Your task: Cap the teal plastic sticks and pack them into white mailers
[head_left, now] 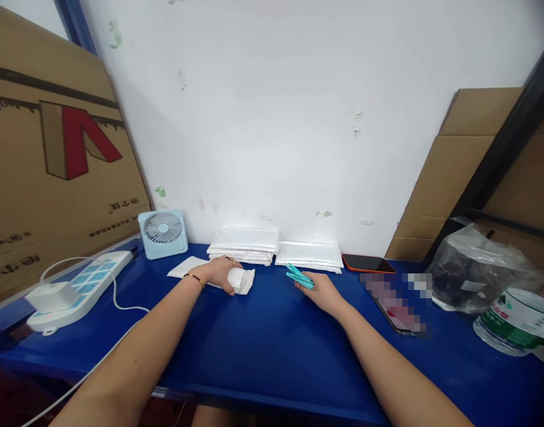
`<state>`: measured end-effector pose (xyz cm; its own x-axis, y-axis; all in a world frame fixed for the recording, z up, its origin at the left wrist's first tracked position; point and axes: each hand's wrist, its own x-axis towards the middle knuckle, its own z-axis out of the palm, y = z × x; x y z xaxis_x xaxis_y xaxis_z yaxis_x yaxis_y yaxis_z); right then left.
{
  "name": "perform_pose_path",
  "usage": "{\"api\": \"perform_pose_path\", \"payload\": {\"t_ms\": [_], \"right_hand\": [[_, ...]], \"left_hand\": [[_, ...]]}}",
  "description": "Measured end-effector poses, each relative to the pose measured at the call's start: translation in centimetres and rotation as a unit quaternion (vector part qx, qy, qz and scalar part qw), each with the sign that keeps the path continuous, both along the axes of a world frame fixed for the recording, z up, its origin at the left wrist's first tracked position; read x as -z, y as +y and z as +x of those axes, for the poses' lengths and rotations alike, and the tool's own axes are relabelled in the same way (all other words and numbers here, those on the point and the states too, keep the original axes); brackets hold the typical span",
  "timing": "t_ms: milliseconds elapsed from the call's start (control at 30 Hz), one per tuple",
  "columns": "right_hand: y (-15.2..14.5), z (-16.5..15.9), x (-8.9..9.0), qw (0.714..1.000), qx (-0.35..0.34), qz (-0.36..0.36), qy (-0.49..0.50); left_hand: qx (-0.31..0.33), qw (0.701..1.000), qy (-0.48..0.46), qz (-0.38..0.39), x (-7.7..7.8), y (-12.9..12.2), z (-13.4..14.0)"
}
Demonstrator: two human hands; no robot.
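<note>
Cardboard [54, 160] printed with a red mark leans at the far left, and more flattened cardboard sheets [450, 178] stand against the white wall on the right beside a dark frame. Below them runs the blue surface [263, 356], which carries everything else. At its right end sits a crumpled clear plastic bag [472, 273] with something dark inside, and just in front of it a white tub with a green label [516, 320]. On the left lies a white power strip [76, 284] with a charger plugged in and a white cable trailing off the front edge. A small pale blue desk fan [162, 233] stands against the wall. Two stacks of white padded mailers [276, 249] rest side by side at the wall, between the fan and an orange-edged tablet [368, 263]; a phone [394, 308] lies near it, its screen blurred.

The left hand [218, 274], with a bracelet at the wrist, is closed over a small white wrapped bundle [242, 280] that lies on the surface just in front of the left stack. The right hand [323, 292] grips a few teal sticks [298, 276], fanned out from the fingers just above the surface, near the right stack.
</note>
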<state>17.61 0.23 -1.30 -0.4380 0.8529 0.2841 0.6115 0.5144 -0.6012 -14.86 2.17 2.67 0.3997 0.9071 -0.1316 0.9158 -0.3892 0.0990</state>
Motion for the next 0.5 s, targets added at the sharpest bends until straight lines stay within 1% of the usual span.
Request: {"api": "perform_pose_path", "payload": {"t_ms": [100,167,233,367,433,500], "right_hand": [[-0.4,0.2,-0.7,0.987,0.033,0.074,-0.139],[-0.6,0.4,-1.2,0.969,0.052,0.105,-0.219],[-0.6,0.8,-1.6,0.949,0.069,0.121,-0.284],[-0.7,1.1,-2.0,0.916,0.093,0.130,-0.367],[-0.8,0.9,-2.1,0.908,0.091,0.135,-0.385],[-1.0,0.5,-2.1,0.906,0.079,0.144,-0.390]], "left_hand": [[0.058,0.997,-0.041,0.027,-0.1,-0.7,2.8],[0.091,0.991,-0.086,0.043,-0.2,-1.0,4.9],[0.109,0.986,-0.117,0.047,-0.4,-1.3,6.9],[0.117,0.982,-0.141,0.051,-0.3,-1.6,9.4],[0.112,0.984,-0.132,0.048,0.2,-1.7,10.2],[0.107,0.986,-0.118,0.048,0.6,-1.9,10.7]]}}
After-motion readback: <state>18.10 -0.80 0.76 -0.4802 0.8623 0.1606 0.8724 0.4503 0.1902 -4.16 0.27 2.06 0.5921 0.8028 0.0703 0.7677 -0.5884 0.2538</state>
